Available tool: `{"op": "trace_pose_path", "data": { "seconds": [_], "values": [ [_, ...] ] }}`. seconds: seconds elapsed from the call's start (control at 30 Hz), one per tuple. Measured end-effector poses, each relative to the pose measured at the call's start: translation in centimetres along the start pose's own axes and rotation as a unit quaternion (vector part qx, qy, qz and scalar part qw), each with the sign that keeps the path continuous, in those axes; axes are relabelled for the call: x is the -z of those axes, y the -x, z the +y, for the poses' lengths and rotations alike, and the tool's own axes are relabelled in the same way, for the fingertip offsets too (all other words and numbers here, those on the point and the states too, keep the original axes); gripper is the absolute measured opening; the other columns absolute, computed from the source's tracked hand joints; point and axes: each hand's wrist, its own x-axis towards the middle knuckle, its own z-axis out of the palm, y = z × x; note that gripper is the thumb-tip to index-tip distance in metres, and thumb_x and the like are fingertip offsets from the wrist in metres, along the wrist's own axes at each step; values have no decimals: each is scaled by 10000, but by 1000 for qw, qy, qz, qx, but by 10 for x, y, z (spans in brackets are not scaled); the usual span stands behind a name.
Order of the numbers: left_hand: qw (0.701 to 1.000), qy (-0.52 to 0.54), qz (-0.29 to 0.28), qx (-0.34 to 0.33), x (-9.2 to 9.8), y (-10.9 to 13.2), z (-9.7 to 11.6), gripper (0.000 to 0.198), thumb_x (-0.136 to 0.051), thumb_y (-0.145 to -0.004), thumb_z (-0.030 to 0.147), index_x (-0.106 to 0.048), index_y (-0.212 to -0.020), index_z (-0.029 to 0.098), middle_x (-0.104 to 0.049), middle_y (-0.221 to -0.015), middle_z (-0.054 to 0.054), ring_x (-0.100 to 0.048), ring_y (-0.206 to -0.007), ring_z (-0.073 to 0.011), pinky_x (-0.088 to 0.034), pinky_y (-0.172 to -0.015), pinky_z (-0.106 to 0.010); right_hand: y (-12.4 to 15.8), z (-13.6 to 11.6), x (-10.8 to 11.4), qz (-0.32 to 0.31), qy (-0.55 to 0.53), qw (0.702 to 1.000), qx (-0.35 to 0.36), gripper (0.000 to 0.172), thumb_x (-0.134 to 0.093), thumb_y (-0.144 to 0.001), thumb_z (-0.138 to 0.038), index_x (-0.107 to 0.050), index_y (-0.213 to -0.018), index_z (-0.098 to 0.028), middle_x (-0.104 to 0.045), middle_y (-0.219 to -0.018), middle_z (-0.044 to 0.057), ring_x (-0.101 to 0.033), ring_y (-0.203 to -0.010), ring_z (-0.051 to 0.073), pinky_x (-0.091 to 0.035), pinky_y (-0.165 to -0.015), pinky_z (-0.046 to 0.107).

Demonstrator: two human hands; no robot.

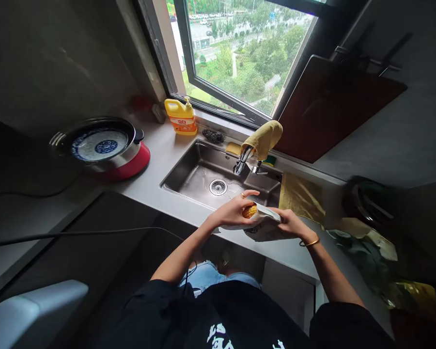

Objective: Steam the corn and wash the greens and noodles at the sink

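Observation:
In front of the sink (189, 182), above the counter's front edge, both hands are close together. My left hand (234, 212) is closed around a yellow corn cob (250, 211), its index finger stretched out above it. Only part of the kernels shows; the rest is hidden by the fingers and a pale bag. My right hand (291, 225) grips this printed bag (267, 230) by its right side, thumb on top. The corn lies at the bag's edge; whether it is partly inside, I cannot tell.
A chrome faucet (244, 161) draped with a yellow cloth (265, 137) rises behind the basin. Yellow detergent (181, 118) and a black scrubber (213, 135) stand behind the sink. Left is a pot (118, 162) with a patterned plate (103, 144). A cable (94, 233) runs leftward.

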Motion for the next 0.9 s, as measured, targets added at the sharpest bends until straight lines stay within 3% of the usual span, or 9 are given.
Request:
{"op": "trace_pose_path", "data": {
  "seconds": [0.07, 0.17, 0.3, 0.5, 0.7, 0.8, 0.9],
  "values": [
    [1000, -2, 7, 4, -6, -6, 4, 216, -734, -691, 275, -552, -745, 172, -483, -1379, -127, -588, -1162, -236, -520, -884, -309, 1, -7, 1, 18, 28, 999, 1, 316, -625, -795, -336, -627, -1082, -203, -689, -857, 33, -595, -701, 157, -452, -638, 235],
    [1000, -11, -20, -6, -20, -11, 6, 222, -714, -722, 300, -552, -801, 171, -482, -1332, -145, -556, -1209, -260, -533, -875, -317, 3, -5, -1, 37, 93, 995, 14, 189, -633, -821, -395, -593, -821, -210, -572, -624, -17, -435, -510, 109, -338, -500, 228],
    [997, 23, -71, -25, -31, -8, -4, 174, -678, -785, 268, -553, -863, 175, -547, -1195, -138, -355, -1395, -279, -501, -955, -321, 9, 7, -7, 13, 114, 992, 58, 299, -527, -900, -353, -439, -642, -228, -377, -514, -62, -272, -466, 90, -220, -460, 260],
    [977, 170, -126, -7, -26, -7, -28, 291, -778, -708, 362, -655, -877, 160, -561, -1272, -105, -589, -1104, -204, -502, -889, -287, 13, 0, -11, -44, 86, 991, 89, 291, -453, -893, -228, -434, -603, -215, -339, -529, -58, -225, -507, 94, -221, -460, 251],
    [988, 148, -33, -1, -44, 7, -18, 347, -820, -627, 346, -690, -893, 165, -574, -1195, -96, -602, -1073, -212, -517, -904, -315, 21, 6, -18, -46, 22, 995, 90, 249, -490, -863, -209, -579, -633, -236, -461, -515, -38, -312, -470, 103, -317, -443, 241],
    [995, 80, 53, -22, -62, 15, -10, 319, -754, -673, 269, -655, -961, 173, -562, -1212, -127, -552, -1183, -249, -509, -967, -365, 23, 18, -22, -7, -10, 997, 81, 200, -501, -835, -218, -687, -766, -245, -624, -617, 10, -491, -508, 133, -436, -505, 256],
    [990, 24, 136, -35, -81, 14, -12, 379, -688, -701, 224, -589, -1062, 171, -548, -1179, -148, -507, -1233, -270, -494, -1013, -418, 21, 31, -26, 47, -48, 997, 48, 224, -502, -803, -221, -725, -829, -218, -693, -684, 38, -625, -612, 172, -508, -592, 277]
  ]
}}
